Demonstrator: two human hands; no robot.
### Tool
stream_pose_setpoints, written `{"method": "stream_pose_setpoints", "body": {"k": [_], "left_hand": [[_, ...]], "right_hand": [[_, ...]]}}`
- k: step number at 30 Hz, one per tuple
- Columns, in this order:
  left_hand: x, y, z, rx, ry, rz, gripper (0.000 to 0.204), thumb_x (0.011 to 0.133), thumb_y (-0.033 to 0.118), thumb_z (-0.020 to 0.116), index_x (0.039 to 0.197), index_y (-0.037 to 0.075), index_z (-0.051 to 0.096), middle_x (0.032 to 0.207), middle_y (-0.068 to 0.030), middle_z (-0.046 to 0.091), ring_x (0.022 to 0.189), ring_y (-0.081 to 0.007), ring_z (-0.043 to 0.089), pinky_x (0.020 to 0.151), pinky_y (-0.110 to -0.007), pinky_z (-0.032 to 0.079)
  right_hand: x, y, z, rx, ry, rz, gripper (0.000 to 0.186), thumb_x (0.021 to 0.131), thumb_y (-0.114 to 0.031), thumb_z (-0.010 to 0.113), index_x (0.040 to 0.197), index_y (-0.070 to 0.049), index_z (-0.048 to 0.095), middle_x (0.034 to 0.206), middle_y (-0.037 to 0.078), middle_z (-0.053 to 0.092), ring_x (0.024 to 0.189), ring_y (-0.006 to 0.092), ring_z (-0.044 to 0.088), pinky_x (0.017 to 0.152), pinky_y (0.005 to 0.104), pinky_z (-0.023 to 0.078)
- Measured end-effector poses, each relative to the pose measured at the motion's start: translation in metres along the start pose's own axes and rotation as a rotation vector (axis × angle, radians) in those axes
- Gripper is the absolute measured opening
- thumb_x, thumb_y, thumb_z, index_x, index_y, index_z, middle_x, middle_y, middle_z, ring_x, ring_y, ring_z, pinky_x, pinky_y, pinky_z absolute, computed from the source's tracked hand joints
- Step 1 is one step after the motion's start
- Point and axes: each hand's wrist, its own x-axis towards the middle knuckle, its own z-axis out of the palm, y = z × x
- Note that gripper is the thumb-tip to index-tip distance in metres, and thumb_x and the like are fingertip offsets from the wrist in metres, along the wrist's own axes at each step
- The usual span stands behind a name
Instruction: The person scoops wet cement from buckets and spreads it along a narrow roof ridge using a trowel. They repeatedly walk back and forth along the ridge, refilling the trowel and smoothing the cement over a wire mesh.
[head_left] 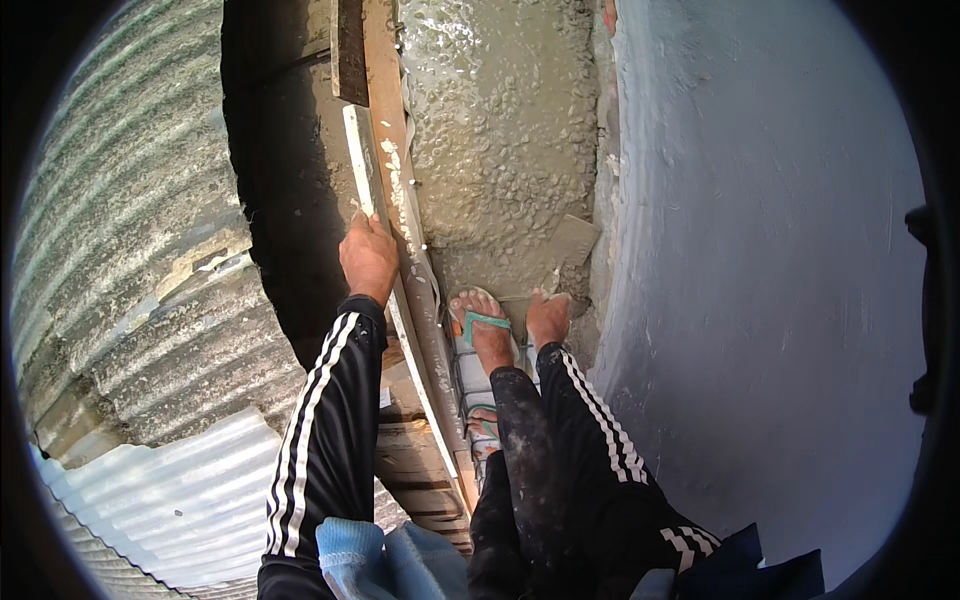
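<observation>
My left hand (369, 260) is closed around a long, pale wooden batten (356, 150) that runs along the plank formwork (385, 90) at the left of the wet concrete (500, 100). My right hand (548, 315) grips a trowel (572, 243), its flat blade lying on the concrete surface near the wall side. The concrete is lumpy and watery farther up and looks flatter near the trowel. My sandalled feet (482, 328) stand below the concrete's near end, on what looks like a grid of bars or blocks, partly hidden by my legs.
A smooth grey-blue wall (770, 250) rises along the right. At the left are weathered corrugated roof sheets (130, 250), a lighter corrugated sheet (170, 500), and a dark drop with some timber (290, 170) beside the formwork. The walkway between them is narrow.
</observation>
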Motion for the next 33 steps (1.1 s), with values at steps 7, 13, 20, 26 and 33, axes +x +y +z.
{"method": "stream_pose_setpoints", "body": {"k": [7,13,20,26,33], "left_hand": [[-0.001,-0.003,0.002,-0.007,0.066,0.005,0.036,0.107,0.030,0.052,0.113,-0.001,0.069,0.100,-0.0299,0.073,0.099,-0.0495,0.069,0.087,-0.055,0.054],[-0.001,-0.003,0.003,-0.058,0.087,0.016,0.034,0.107,0.029,0.053,0.112,-0.001,0.069,0.099,-0.0304,0.072,0.099,-0.0499,0.069,0.087,-0.055,0.055],[0.000,-0.008,0.005,-0.009,0.128,0.065,0.036,0.106,0.028,0.054,0.119,-0.001,0.070,0.101,-0.0297,0.073,0.100,-0.0489,0.069,0.089,-0.054,0.055],[0.003,-0.010,0.006,-0.046,0.084,0.007,0.039,0.106,0.029,0.055,0.124,-0.003,0.069,0.105,-0.0312,0.072,0.104,-0.0480,0.070,0.092,-0.051,0.055],[0.002,-0.008,0.002,-0.039,0.034,-0.032,0.041,0.106,0.028,0.055,0.128,-0.004,0.068,0.109,-0.0320,0.072,0.107,-0.0473,0.070,0.095,-0.050,0.055]], "right_hand": [[0.024,0.013,0.033,-0.131,0.159,-0.128,0.047,0.097,-0.038,0.065,0.117,0.005,0.060,0.121,0.029,0.066,0.111,0.0480,0.065,0.099,0.0561,0.051],[-0.022,0.004,0.041,0.996,-0.176,0.178,0.047,0.101,-0.036,0.057,0.127,0.002,0.054,0.116,0.022,0.058,0.098,0.0336,0.063,0.085,0.0501,0.052],[-0.033,-0.192,0.095,1.108,-0.081,0.117,0.072,0.106,-0.037,0.056,0.150,0.012,0.026,0.145,0.035,0.044,0.124,0.0420,0.056,0.102,0.0474,0.046],[-0.009,-0.220,0.034,0.998,-0.159,-0.167,0.086,0.106,-0.034,0.055,0.159,0.016,0.008,0.156,0.042,0.032,0.133,0.0493,0.052,0.111,0.0500,0.045],[-0.006,-0.218,-0.009,1.119,-0.244,0.062,0.053,0.105,-0.029,0.055,0.132,0.010,0.032,0.123,0.029,0.049,0.092,0.0320,0.064,0.056,0.0436,0.060]]}}
